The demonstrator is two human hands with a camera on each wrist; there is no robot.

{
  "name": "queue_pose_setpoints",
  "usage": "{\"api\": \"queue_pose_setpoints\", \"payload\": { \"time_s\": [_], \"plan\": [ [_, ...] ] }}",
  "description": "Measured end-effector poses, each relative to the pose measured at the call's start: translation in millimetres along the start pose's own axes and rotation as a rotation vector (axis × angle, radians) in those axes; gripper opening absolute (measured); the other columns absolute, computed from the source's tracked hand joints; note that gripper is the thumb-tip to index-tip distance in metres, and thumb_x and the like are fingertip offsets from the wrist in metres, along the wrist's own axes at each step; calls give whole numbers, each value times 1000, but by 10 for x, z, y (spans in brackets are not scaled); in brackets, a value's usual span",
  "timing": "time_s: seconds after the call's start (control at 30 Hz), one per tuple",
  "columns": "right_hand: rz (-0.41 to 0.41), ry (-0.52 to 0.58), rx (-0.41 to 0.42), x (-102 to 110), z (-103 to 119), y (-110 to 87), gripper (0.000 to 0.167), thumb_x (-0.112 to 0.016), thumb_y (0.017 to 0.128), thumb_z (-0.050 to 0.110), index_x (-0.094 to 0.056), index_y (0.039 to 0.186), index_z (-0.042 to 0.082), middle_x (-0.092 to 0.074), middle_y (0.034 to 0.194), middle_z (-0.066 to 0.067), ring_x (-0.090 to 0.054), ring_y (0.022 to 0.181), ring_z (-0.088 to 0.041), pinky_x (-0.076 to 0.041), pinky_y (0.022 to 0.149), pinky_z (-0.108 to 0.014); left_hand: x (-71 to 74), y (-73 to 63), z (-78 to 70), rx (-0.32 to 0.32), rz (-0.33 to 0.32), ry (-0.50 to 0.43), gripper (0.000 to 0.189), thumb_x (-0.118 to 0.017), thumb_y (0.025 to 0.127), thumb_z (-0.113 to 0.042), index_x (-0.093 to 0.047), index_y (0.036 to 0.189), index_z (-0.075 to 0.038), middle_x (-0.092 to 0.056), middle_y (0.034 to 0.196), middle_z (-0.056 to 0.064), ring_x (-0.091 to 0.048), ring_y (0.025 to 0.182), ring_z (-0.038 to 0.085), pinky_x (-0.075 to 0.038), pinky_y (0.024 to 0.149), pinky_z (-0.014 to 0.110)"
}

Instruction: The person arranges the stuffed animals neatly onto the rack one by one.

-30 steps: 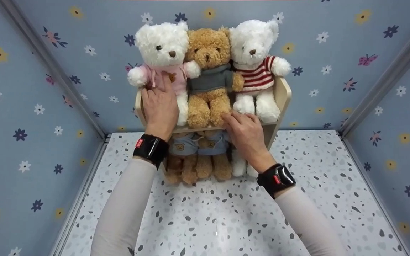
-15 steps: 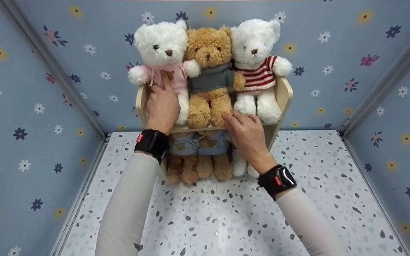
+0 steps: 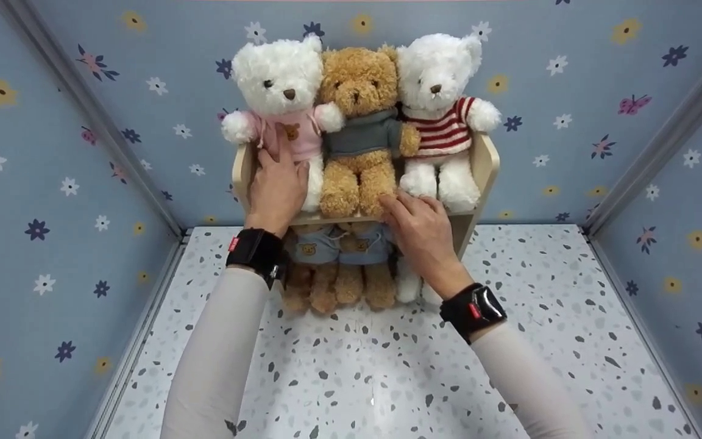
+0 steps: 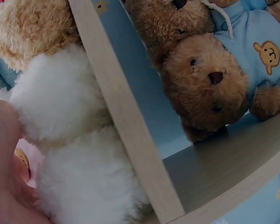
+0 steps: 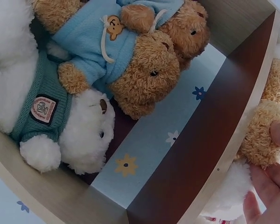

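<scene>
A white teddy bear in a pink hoodie [image 3: 293, 137] sits at the left of the upper shelf. My left hand [image 3: 278, 192] rests on its front, index finger straight against the hoodie and thumb by its leg. Beside it sits a brown teddy bear in a grey-green sweater [image 3: 357, 137]. My right hand [image 3: 421, 235] pinches this bear's foot [image 5: 261, 135] between thumb and fingers in the right wrist view. A white teddy bear in a red-striped sweater [image 3: 442, 134] sits at the right, its feet just above my right hand.
The wooden shelf [image 3: 488, 164] stands against a blue flowered wall. Its lower tier holds two brown bears in blue hoodies [image 4: 247, 46] and a white bear in a green sweater [image 5: 86, 133]. Speckled flooring [image 3: 351, 378] lies in front, with flowered panels on both sides.
My left hand has shifted slightly down on the pink-hoodie bear, whose head has turned a little to the left. My right hand stays at the brown bear's foot.
</scene>
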State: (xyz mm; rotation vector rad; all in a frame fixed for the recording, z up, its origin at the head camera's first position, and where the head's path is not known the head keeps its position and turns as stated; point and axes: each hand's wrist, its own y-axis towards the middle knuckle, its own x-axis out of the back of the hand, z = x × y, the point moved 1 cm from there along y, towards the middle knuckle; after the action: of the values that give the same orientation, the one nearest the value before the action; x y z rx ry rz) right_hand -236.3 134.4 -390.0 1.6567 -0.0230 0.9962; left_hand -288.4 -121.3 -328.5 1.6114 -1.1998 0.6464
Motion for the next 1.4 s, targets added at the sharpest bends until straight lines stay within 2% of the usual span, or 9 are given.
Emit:
{"api": "queue_pose_setpoints", "payload": {
  "time_s": [0.13,0.27,0.43,0.57,0.73,0.93,1.1,1.2,1.4],
  "plan": [
    [-8,-5,19,4,34,26,30,-73,98,20,-68,128,15,-69,131,-15,-70,111,-32,-52,96,-50,-47,-117,47,-69,-60,18,75,-49,109,-43,-19,164,-2,-28,152,44,-44,133,57,-45,106,60],
    [1,19,31,44,70,55,29,-69,101,27,-69,127,14,-66,133,-17,-69,110,-35,-52,94,-51,-112,-237,84,-197,-152,62,63,-49,109,-42,-41,155,0,-27,157,39,-26,147,55,-25,121,60],
    [26,38,11,124,30,216,29,-60,106,28,-69,127,10,-65,135,-17,-64,116,-38,-52,94,-54,-173,-338,14,-485,-276,67,38,-52,108,-33,-64,125,-2,-51,144,27,-41,142,46,-21,121,65],
    [43,-8,-27,139,-113,444,30,-61,105,19,-69,131,6,-64,139,-15,-60,125,-37,-50,97,-56,-243,-384,-85,-623,-240,76,36,-55,107,-38,-67,117,-5,-63,132,18,-51,134,39,-24,119,67],
    [301,-124,-142,116,-313,704,43,-49,110,26,-56,150,11,-47,158,-9,-41,146,-35,-39,110,-58,-309,-421,-144,-635,-142,118,45,-68,101,-41,-64,132,-8,-67,130,13,-57,130,33,-27,119,64],
    [572,-208,-283,74,-436,836,57,-29,113,45,-41,160,16,-31,169,-4,-28,153,-34,-26,117,-61,-366,-438,-192,-700,-167,107,44,-79,94,-29,-66,133,-12,-68,133,9,-62,124,30,-36,113,64],
    [591,-208,-323,71,-450,807,61,-26,112,50,-40,160,17,-28,170,-3,-24,154,-34,-20,118,-66,-402,-432,-236,-735,-173,123,48,-81,92,-26,-66,136,-14,-66,138,7,-63,123,29,-38,111,65],
    [529,-158,-300,100,-411,740,60,-28,112,51,-43,159,16,-31,169,-5,-22,155,-35,-15,121,-67,-412,-424,-236,-720,-173,121,50,-82,91,-26,-65,138,-14,-66,139,7,-63,123,28,-37,111,64],
    [332,-34,-1,139,-170,507,52,-47,107,50,-59,146,17,-50,155,-11,-39,147,-39,-25,116,-69,-425,-418,-169,-695,-170,92,56,-82,91,-27,-59,139,-10,-63,139,12,-61,126,29,-36,111,62]
  ]
}}
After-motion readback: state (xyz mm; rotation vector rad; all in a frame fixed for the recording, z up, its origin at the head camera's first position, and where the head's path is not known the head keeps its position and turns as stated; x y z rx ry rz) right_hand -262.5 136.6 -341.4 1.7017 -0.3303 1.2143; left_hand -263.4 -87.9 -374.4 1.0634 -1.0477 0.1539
